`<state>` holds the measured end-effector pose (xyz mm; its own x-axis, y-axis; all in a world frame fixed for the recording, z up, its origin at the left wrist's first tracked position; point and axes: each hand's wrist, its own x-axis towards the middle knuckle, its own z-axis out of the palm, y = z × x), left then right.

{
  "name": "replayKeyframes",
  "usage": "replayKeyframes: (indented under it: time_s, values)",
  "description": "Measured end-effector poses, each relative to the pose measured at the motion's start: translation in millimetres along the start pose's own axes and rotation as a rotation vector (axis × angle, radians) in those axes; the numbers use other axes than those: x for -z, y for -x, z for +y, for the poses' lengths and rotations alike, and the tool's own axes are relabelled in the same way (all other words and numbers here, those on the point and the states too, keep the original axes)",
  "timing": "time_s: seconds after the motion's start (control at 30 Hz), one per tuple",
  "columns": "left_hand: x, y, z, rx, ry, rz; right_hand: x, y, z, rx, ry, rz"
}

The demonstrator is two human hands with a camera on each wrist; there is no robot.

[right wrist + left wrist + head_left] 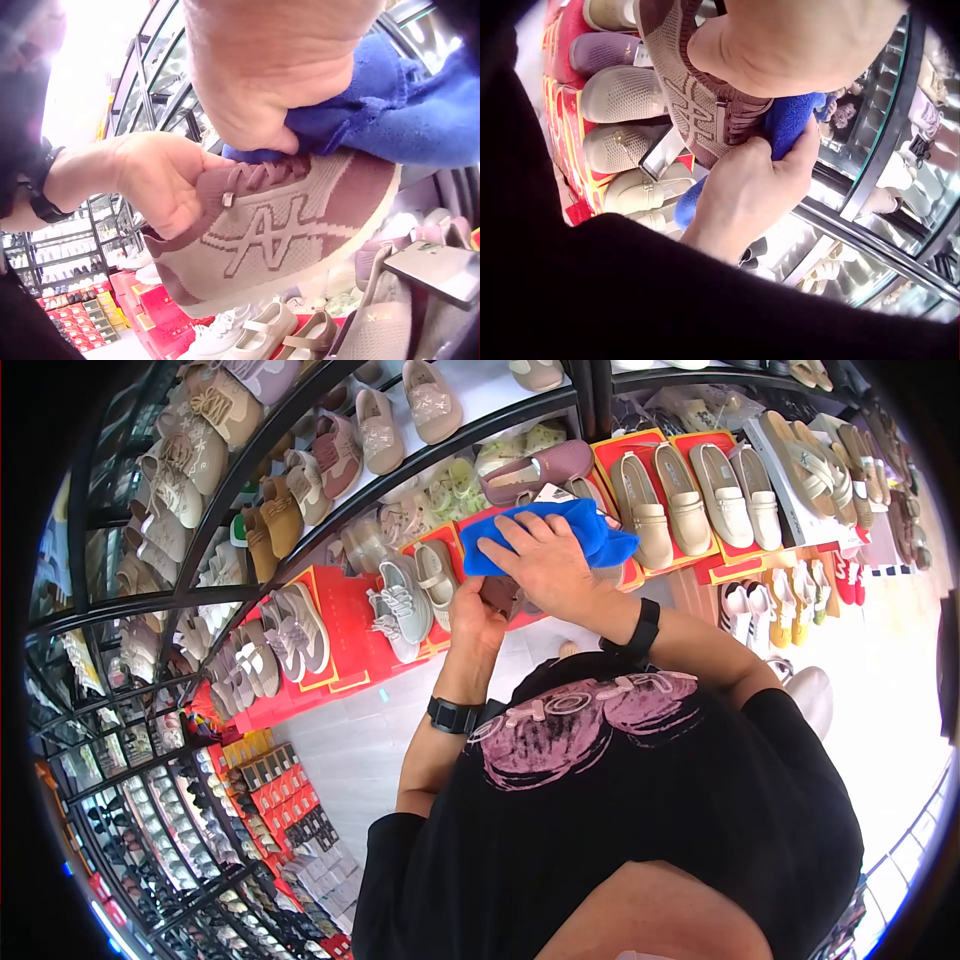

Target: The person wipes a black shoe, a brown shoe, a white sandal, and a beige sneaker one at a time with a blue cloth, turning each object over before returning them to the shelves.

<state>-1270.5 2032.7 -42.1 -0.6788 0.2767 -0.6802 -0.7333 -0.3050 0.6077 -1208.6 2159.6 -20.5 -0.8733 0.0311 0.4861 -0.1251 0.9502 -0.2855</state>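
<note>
A mauve and beige knit sneaker is held up by my left hand, whose fingers reach into its ankle opening; the same hand shows at the heel end in the right wrist view. My right hand grips a blue cloth against the laces and front of the shoe. In the left wrist view, the right hand has thumb and fingers bent round the cloth, beside the laces. The cloth hides part of the sneaker's toe.
Beyond the hands, pairs of shoes rest on red and white boxes. Black-framed shelves with many shoes curve along the left and top. A white card holder stands among the shoes. Pale floor lies below.
</note>
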Motion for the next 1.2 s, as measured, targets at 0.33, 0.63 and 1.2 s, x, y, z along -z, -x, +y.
replayKeyframes:
  time_s: [0.33,0.63,1.2]
  values:
    - [9,-7,12,0.208,0.371,-0.242,-2,23,-7,0.063,-0.207,0.086]
    - [0,-13,28,-0.122,0.490,-0.225,-9,43,10,0.011,-0.509,-0.107]
    - [-16,-3,41,-0.109,0.619,-0.326,9,-6,9,0.028,-0.447,0.193]
